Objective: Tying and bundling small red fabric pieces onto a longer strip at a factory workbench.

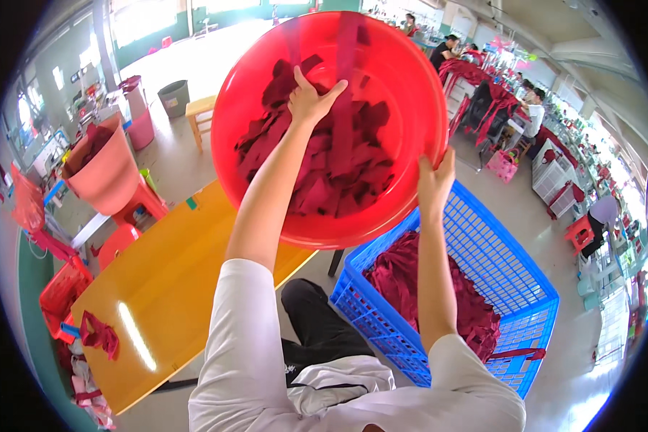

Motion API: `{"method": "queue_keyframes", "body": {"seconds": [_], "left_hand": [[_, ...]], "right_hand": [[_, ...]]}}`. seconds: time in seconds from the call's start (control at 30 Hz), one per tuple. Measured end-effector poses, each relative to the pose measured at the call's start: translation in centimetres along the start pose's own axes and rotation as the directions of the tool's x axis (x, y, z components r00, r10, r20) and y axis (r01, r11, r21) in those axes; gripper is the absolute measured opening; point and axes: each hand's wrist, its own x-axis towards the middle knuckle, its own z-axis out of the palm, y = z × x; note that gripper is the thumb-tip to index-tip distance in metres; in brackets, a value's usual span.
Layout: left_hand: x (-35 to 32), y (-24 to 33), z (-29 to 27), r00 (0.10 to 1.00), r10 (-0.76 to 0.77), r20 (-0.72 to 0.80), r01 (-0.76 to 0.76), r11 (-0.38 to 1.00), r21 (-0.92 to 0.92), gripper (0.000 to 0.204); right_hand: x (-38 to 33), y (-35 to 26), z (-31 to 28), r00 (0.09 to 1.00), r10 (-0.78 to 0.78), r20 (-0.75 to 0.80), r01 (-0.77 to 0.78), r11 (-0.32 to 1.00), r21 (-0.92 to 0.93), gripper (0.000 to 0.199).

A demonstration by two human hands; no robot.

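A red plastic basin [417, 93] is raised in front of me, tilted so its inside shows. Dark red fabric pieces [338, 183] lie heaped in it. My right hand [437, 183] grips the basin's rim at the lower right, its fingers partly hidden. Over the basin's inside, my left hand [313, 101] has index finger and thumb spread apart; its other fingers are hard to see. A long dark red fabric strip [347, 50] runs down past the left thumb, blurred at its upper end. Whether the thumb touches it I cannot tell.
A blue plastic crate [515, 288] holding dark red fabric [403, 277] stands at my right. On my left is a yellow table [173, 288] with a small red cloth [99, 335] on it. Beyond stand a pink tub [104, 173] and a wooden stool [200, 115]. People work farther right.
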Motion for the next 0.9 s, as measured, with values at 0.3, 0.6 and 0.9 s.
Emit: {"method": "queue_keyframes", "body": {"seconds": [0.3,0.6,0.9], "left_hand": [[-6.2,0.8,1.2,0.834,0.551,-0.031,-0.549,0.834,0.05,0.022],[-15.9,-9.8,-9.8,0.842,0.434,0.322,-0.525,0.797,0.298,0.025],[-13.2,-4.4,-6.6,0.778,0.525,0.345,-0.591,0.797,0.121,0.097]], "right_hand": [[-0.3,2.6,-0.9,0.995,0.099,-0.014,-0.099,0.995,-0.028,0.035],[0.6,5.7,-0.2,0.945,0.314,-0.087,-0.31,0.949,0.056,0.032],[0.0,0.7,1.9,0.985,0.15,-0.087,-0.166,0.963,-0.212,0.033]]}}
